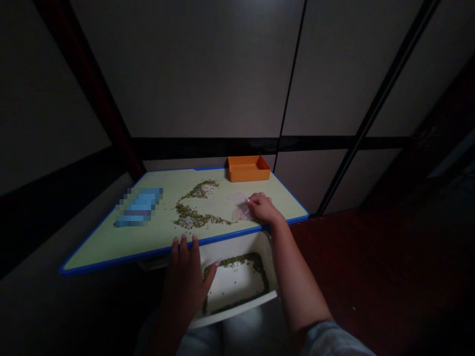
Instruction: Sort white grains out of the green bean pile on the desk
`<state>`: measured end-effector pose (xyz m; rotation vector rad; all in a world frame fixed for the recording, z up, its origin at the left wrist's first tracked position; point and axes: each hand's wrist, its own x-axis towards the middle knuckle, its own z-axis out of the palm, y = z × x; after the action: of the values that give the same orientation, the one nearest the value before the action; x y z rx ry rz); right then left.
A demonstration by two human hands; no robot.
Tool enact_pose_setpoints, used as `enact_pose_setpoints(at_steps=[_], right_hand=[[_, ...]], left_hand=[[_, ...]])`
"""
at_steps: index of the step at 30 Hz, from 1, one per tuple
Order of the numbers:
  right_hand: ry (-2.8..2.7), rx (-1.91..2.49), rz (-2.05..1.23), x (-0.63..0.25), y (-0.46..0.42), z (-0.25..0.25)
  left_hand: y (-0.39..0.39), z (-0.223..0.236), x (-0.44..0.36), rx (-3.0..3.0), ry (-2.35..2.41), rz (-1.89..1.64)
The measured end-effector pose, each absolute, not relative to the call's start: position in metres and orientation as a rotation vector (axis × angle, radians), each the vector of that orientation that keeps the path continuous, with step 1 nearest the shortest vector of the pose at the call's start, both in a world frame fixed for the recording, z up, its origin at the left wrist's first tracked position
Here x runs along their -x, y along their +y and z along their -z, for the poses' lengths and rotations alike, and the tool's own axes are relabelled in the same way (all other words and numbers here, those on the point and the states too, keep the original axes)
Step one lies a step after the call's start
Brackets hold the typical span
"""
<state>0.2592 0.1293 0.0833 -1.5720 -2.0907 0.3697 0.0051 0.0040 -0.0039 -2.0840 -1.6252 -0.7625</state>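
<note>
My right hand [261,207] rests on the right part of the table, its fingers closed at a thin, clear plastic piece [239,211] that looks like a small bag. Left of it, small green grains [198,217], like mung beans, are scattered in two patches on the pale tabletop [148,247], with whitish bits among them. My left hand [185,277] has its fingers spread at the table's front edge, the thumb over the rim of a white tub [241,309]. More green grains [232,261] lie along the sides of the tub's floor.
An orange open box [248,173] stands at the table's back right. A blurred-out blue item [140,207] lies on the left. Blue edging [129,258] borders the table. Behind it rise large panels [208,74], and a dark red floor [356,267] is to the right.
</note>
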Motion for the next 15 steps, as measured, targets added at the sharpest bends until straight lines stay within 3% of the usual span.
enact_pose_setpoints(at_steps=[15], right_hand=[[-2.102, 1.604, -0.463, -0.2582, 0.126, -0.0831]], left_hand=[[0.0093, 0.0049, -0.0084, 2.016, -1.54, 0.746]])
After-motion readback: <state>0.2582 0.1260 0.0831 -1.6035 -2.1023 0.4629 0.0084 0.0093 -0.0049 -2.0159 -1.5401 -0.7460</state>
